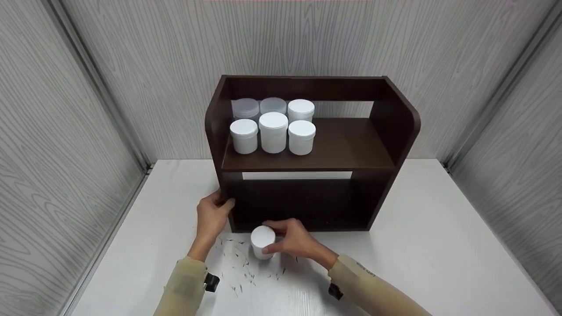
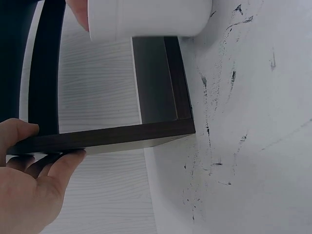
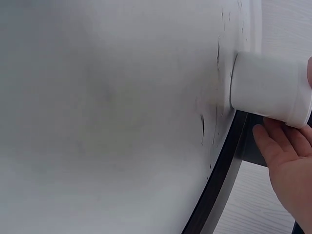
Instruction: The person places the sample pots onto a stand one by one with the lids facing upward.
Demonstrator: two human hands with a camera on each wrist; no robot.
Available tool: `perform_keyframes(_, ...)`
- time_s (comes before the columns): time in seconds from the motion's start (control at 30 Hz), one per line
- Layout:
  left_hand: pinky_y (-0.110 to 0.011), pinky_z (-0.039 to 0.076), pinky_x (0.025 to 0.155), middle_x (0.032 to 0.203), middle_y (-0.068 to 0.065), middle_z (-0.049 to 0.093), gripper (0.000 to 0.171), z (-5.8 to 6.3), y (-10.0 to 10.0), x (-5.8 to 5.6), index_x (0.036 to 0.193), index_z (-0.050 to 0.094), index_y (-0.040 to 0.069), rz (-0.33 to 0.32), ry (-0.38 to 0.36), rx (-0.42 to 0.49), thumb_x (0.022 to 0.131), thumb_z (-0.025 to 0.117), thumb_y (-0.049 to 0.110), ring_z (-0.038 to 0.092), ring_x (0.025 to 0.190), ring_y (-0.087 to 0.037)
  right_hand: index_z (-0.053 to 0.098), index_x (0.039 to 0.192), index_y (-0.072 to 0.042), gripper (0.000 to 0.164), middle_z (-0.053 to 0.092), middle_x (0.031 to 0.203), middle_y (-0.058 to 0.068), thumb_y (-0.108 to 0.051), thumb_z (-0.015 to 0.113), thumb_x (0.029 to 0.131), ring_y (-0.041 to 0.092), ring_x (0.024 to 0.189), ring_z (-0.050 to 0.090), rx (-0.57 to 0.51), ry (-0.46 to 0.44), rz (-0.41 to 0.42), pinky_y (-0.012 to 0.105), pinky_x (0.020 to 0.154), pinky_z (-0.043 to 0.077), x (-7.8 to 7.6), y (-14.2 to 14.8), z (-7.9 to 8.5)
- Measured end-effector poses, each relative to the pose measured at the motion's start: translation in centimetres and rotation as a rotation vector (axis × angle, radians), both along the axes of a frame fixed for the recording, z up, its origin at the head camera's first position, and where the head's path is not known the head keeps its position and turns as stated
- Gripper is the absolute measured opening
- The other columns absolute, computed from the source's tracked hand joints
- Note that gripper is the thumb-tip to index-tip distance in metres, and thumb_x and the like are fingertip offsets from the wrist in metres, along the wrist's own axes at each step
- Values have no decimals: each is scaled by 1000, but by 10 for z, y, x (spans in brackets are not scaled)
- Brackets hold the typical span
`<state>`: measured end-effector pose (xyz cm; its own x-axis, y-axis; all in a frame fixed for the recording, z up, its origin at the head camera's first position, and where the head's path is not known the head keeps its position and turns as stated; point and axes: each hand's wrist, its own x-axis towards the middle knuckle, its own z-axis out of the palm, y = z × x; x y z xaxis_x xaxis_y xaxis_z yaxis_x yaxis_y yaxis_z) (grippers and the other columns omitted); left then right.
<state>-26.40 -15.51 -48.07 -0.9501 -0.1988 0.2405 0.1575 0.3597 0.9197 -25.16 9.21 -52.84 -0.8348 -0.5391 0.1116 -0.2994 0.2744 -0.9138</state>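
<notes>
A dark brown two-tier shelf (image 1: 351, 140) stands on the white table. My left hand (image 1: 211, 217) grips the front edge of its left side panel (image 2: 117, 135), thumb on one face and fingers on the other. In front of the lower tier, near that panel, my right hand (image 1: 296, 240) holds a white lidded jar (image 1: 262, 239) between thumb and fingers. Upright in the right wrist view, the jar (image 3: 265, 87) has its base at or very near the tabletop; I cannot tell whether it touches.
On the upper tier's left half stand several white lidded jars (image 1: 273, 131) in two rows, two at the back (image 1: 246, 107) looking greyer. Dark scuff marks (image 2: 234, 78) streak the white table (image 1: 439, 245) by the shelf's front. Pale wood-grain walls (image 1: 307, 39) enclose the back and sides.
</notes>
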Motion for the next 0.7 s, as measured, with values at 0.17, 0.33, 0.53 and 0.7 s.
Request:
perform_keyframes(0.17,-38,57,88,119,-24,73,40,2,-1,0,134,65,-10,-9,2,-5,98,69,8,72,108,-32,61,143,4,74,63,145,17,-11,95,79,29,127,65,-19,-40,41,30,102,53,5,17,1)
perform_keyframes(0.33,-37,57,89,121,-24,73,41,3,-2,-1,134,65,-10,-7,8,-5,98,70,9,71,110,-32,62,143,2,75,63,144,17,-9,95,77,29,130,63,-28,-59,42,32,104,51,9,27,2)
perform_keyframes(0.53,-38,57,88,120,-24,73,40,3,-2,-1,133,66,-9,-8,13,-6,98,70,9,72,109,-33,61,142,5,72,63,143,20,-4,93,79,33,130,62,-71,-78,38,38,106,51,12,30,0)
perform_keyframes(0.7,-38,57,88,118,-24,74,39,1,-2,0,132,67,-9,-3,16,-14,97,70,8,72,107,-33,62,141,5,69,65,140,20,0,92,79,35,129,63,-91,-97,41,39,106,51,17,37,-1)
